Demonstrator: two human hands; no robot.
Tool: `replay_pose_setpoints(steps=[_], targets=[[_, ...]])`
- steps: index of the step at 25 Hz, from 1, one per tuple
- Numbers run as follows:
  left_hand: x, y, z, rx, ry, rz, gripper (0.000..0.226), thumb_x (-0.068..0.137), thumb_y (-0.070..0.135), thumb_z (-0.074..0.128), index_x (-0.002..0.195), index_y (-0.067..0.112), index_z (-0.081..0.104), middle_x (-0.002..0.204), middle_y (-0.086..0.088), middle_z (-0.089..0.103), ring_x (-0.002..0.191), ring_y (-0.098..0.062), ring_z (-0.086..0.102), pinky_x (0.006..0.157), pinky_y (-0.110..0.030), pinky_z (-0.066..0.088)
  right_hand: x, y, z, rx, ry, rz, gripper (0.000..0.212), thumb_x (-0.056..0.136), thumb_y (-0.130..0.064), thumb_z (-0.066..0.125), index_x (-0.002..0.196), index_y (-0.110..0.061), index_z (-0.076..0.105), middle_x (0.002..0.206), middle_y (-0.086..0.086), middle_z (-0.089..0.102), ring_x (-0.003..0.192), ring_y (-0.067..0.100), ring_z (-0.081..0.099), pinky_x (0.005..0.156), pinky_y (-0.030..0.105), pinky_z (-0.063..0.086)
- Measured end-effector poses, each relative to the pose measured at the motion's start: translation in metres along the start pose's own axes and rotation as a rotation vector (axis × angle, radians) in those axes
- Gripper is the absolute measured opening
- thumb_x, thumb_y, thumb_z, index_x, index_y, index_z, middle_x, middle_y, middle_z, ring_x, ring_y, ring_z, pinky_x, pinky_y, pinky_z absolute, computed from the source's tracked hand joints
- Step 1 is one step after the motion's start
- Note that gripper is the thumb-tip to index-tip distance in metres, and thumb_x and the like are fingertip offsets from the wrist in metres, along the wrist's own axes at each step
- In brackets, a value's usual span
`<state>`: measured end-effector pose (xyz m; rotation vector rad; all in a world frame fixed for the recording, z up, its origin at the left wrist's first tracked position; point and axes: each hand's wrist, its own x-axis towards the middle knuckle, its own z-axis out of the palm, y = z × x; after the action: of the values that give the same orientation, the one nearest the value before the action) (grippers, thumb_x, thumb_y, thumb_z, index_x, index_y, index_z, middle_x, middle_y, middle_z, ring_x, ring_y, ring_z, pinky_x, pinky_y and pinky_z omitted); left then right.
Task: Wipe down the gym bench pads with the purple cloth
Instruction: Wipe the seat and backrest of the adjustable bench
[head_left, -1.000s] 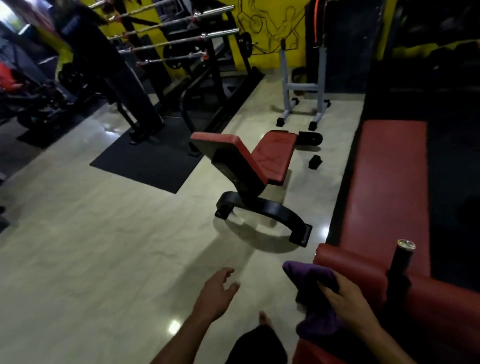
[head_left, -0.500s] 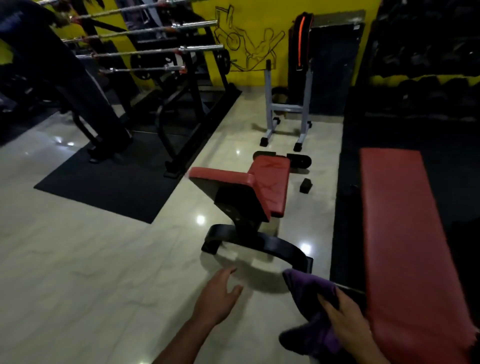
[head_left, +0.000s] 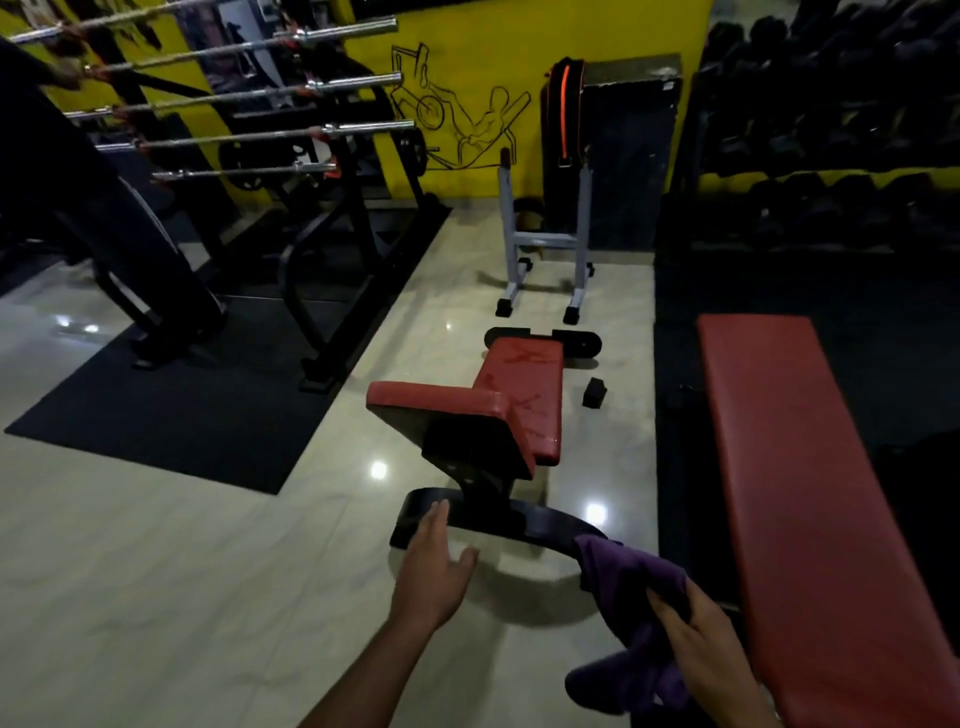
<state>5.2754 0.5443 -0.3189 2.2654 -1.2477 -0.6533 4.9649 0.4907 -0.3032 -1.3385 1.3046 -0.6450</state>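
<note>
The right hand (head_left: 701, 660) grips a crumpled purple cloth (head_left: 631, 613), its fingers (head_left: 667, 618) curled over the fabric so that one bunch stands up beyond the fingertips and another hangs below the palm. Just to the right of those fingers runs a long flat red padded bench (head_left: 795, 467), its near end beside the wrist; the cloth is close to its edge, and whether it touches the pad cannot be told. The left hand (head_left: 434, 566) is held out over the pale glossy tiled floor (head_left: 156, 571) with fingers (head_left: 434, 525) straight and loosely spread, holding nothing. Their tips overlap the curved black metal base (head_left: 519, 519) of a small red-padded bench (head_left: 524, 395) that stands ahead of both hands, its seat and angled pad scuffed. Farther beyond the fingers stands a grey metal rack stand (head_left: 545, 244) against a yellow wall with a black line drawing (head_left: 462, 109), and to the far left, chrome barbells (head_left: 291, 88) lie on a black rack above a dark rubber mat (head_left: 171, 415)
</note>
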Motion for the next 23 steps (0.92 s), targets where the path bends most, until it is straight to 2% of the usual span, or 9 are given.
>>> replay_pose_setpoints(steps=[3,5,10,13,15,18,21,22,23], targets=[[0.021,0.021,0.008,0.005,0.008,-0.005,0.075,0.105,0.039,0.05,0.163,0.016,0.009,0.172,-0.003,0.007,0.157,-0.019,0.011,0.127,-0.038,0.016,0.005,-0.015,-0.012,0.03,0.05,-0.007,0.024,0.094,-0.012,0.064,0.112,-0.029,0.063,0.106,-0.007,0.067,0.102,0.009,0.06,0.09,0.021,0.04],[0.044,0.031,0.006,0.005,0.047,-0.03,0.073,0.108,0.042,0.041,0.164,0.015,0.003,0.172,-0.002,-0.002,0.158,-0.016,0.003,0.128,-0.041,0.01,0.024,-0.024,-0.021,0.03,0.04,-0.041,0.024,0.095,-0.012,0.063,0.11,-0.03,0.065,0.105,-0.007,0.069,0.099,0.004,0.062,0.08,0.011,0.044],[0.096,0.032,-0.003,-0.003,0.17,-0.122,0.067,0.11,0.039,0.028,0.163,0.012,-0.005,0.171,-0.004,-0.012,0.158,-0.015,-0.008,0.127,-0.038,-0.003,0.09,-0.057,-0.025,-0.202,-0.088,-0.214,0.036,0.095,-0.005,0.06,0.106,-0.04,0.061,0.103,-0.012,0.069,0.104,0.013,0.066,0.078,0.006,0.046],[0.124,0.022,0.005,-0.015,0.252,-0.186,0.065,0.111,0.033,0.026,0.162,0.007,-0.005,0.171,-0.009,-0.012,0.158,-0.02,-0.008,0.127,-0.039,-0.003,0.134,-0.087,-0.009,-0.326,-0.129,-0.407,0.037,0.096,-0.007,0.059,0.113,-0.04,0.059,0.109,-0.021,0.062,0.101,-0.001,0.063,0.083,0.015,0.048],[0.147,0.017,0.014,-0.063,0.279,-0.222,0.062,0.109,0.025,0.031,0.16,-0.002,0.008,0.17,-0.017,-0.003,0.159,-0.027,-0.003,0.128,-0.042,-0.002,0.175,-0.112,0.01,-0.433,-0.174,-0.536,0.039,0.096,-0.012,0.059,0.123,-0.04,0.054,0.117,-0.023,0.054,0.103,-0.001,0.06,0.085,0.022,0.05],[0.179,-0.001,0.032,-0.044,0.196,-0.27,0.061,0.101,0.021,0.041,0.152,-0.011,0.032,0.166,-0.028,0.009,0.157,-0.038,0.004,0.128,-0.045,-0.001,0.24,-0.138,0.065,-0.684,-0.259,-0.71,0.056,0.094,-0.015,0.061,0.145,-0.03,0.042,0.145,-0.009,0.042,0.12,0.012,0.054,0.096,0.033,0.053],[0.202,-0.031,0.063,0.047,0.187,-0.221,0.084,0.102,0.054,0.009,0.156,-0.008,0.022,0.165,-0.029,0.008,0.154,-0.048,0.009,0.127,-0.048,0.004,0.276,-0.147,0.123,-1.014,-0.468,-0.937,0.068,0.086,-0.032,0.055,0.151,-0.03,0.034,0.159,-0.001,0.032,0.134,0.029,0.044,0.104,0.049,0.047],[0.206,-0.038,0.069,0.104,0.173,-0.24,0.084,0.1,0.054,0.001,0.159,-0.003,0.017,0.167,-0.026,0.004,0.155,-0.045,0.006,0.127,-0.05,0.008,0.282,-0.147,0.136,-1.11,-0.547,-1.016,0.07,0.083,-0.038,0.049,0.151,-0.029,0.035,0.16,0.002,0.031,0.139,0.033,0.041,0.106,0.052,0.044],[0.209,-0.043,0.075,0.129,0.176,-0.244,0.077,0.1,0.047,0.007,0.16,0.0,0.018,0.167,-0.025,0.006,0.156,-0.043,0.006,0.126,-0.054,0.014,0.287,-0.147,0.144,-1.166,-0.601,-1.071,0.071,0.082,-0.041,0.046,0.151,-0.027,0.037,0.161,0.005,0.031,0.142,0.035,0.037,0.109,0.054,0.04]])
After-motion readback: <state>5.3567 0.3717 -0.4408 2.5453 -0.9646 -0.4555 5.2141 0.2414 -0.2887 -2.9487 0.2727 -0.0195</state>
